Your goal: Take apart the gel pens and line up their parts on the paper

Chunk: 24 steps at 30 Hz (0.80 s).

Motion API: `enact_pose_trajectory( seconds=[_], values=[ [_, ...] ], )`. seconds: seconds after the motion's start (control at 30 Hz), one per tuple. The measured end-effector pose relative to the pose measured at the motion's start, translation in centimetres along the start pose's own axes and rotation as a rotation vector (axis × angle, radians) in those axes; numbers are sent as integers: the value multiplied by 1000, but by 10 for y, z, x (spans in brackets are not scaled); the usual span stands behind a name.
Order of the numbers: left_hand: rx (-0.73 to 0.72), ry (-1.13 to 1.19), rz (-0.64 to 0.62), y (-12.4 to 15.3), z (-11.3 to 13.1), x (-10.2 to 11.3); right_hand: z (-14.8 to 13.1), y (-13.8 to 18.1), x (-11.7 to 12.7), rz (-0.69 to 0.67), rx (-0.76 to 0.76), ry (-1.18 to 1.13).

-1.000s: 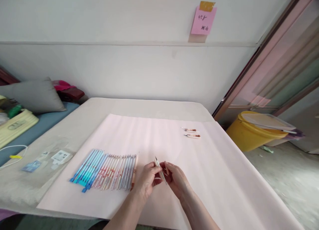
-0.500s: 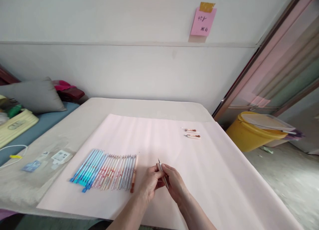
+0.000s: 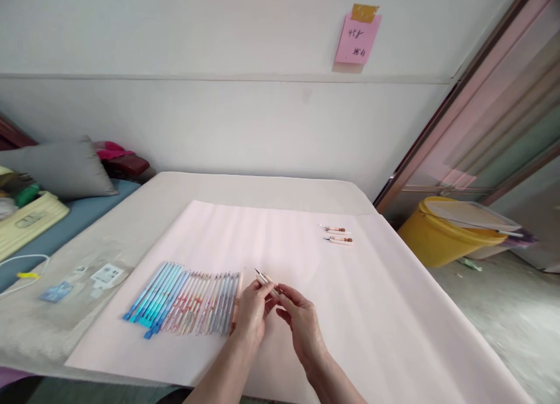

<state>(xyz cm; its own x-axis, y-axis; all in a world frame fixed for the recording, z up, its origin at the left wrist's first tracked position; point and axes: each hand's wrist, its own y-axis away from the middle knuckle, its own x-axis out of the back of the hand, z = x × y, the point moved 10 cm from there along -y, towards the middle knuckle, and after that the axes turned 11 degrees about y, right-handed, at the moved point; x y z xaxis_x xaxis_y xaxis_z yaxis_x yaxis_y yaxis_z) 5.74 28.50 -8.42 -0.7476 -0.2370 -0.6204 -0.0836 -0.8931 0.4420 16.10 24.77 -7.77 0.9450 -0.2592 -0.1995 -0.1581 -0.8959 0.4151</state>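
Observation:
A slim pale pen (image 3: 264,279) with a dark pointed tip and a brownish patch further back lies slantwise between my hands, tip pointing up and left. My left hand (image 3: 252,311) pinches it near the front. Thumb and forefinger of my right hand (image 3: 303,321) close on its rear end, which the fingers partly hide. Left of my hands, a row of several pens (image 3: 192,302) runs from blue through pink to grey. A brown-and-cream pen (image 3: 236,311) ends that row, partly covered by my left hand. Further off to the right lie short brown-and-white pen pieces (image 3: 339,240).
Pale pink paper (image 3: 371,311) covers much of the table. Clear plastic packaging (image 3: 107,274) lies at the left, near a grey pillow (image 3: 56,168). A yellow bin (image 3: 431,235) stands beyond the right edge. A pink note (image 3: 357,39) is taped to the wall.
Both hands have shifted, the left one up and left with the pen, which now tilts more to the left. My right hand has turned and grips further back.

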Motion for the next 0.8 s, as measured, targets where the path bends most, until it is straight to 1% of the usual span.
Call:
enact_pose_trajectory(
  seconds=[0.17,0.3,0.43,0.5,0.57,0.63,0.7,0.8],
  values=[
    [-13,18,-14,1,-4,-4,3,-1,-3,-5,19,-149],
    [-23,3,-18,4,-3,-5,6,-4,3,25,36,-173],
    [-3,-16,-55,8,-4,-11,8,-12,8,-12,33,-175],
    [32,-39,-63,10,-6,-13,9,-22,18,-21,-6,-162],
    [55,-57,-29,8,-6,-9,7,-34,39,-4,-49,-116],
    [64,-58,19,6,-3,-2,-4,-47,69,27,-57,-43],
    [73,-44,31,3,-1,2,-21,-61,108,65,-41,-1],
    [89,-23,16,1,1,2,-50,-81,171,139,-7,65]
  ],
)
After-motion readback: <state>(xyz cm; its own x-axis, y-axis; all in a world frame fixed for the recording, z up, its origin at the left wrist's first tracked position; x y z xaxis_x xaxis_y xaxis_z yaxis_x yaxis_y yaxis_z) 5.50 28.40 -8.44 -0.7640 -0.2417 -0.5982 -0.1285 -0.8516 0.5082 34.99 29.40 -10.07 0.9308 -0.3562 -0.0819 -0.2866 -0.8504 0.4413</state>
